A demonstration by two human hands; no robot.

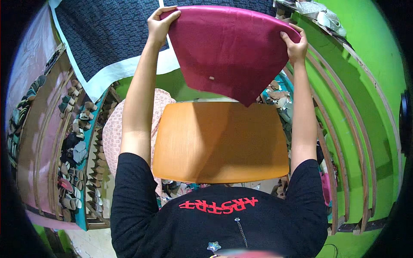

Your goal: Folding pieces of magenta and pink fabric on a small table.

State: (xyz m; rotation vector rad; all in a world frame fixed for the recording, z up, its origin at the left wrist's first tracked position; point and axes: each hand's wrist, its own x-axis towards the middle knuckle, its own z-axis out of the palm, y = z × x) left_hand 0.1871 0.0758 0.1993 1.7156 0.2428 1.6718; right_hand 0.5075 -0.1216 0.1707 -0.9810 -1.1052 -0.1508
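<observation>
A magenta piece of cloth [232,47] hangs stretched between my raised hands, its top edge bowed and its lower end tapering to a point. My left hand [162,25] pinches the upper left corner between thumb and fingers. At the upper right corner, my right hand [297,44] grips the same edge, slightly lower in view. One small pale spot shows on the cloth's lower left part. Below it is a tan wood-grain tabletop [219,146]; the cloth's tip overlaps its far edge in view, and I cannot tell whether they touch.
Shelves of several shoes [77,133] line the left side. A pink patterned cloth [114,129] drapes beside the table's left edge. Wooden rails [344,120] run along the green wall at right. Dark fabric with a white border [107,34] hangs at the far left.
</observation>
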